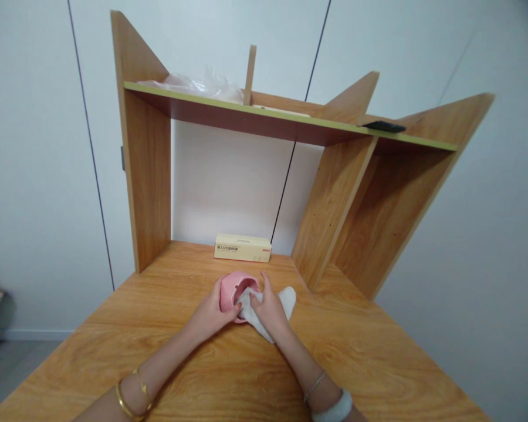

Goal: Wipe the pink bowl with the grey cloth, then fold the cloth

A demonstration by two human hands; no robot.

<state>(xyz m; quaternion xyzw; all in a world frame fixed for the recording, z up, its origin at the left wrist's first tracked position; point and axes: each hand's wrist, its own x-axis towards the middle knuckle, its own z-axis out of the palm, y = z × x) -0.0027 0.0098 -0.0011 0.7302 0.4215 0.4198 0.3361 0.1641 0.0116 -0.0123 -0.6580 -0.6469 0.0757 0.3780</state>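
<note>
Bench (158,351), wood grain. Left hand (211,313) curls closed round the side of the pink bowl (229,288), which lies tipped on its side at bench centre. Right hand (268,310), at 3 o'clock of the bowl, grips a white cloth (289,298), fingers pushing it into the bowl's mouth. Looks like wiping the inside; going further calls for a steady left-hand hold. Box (242,247) at 12 o'clock, then shelf unit (147,176).
</note>
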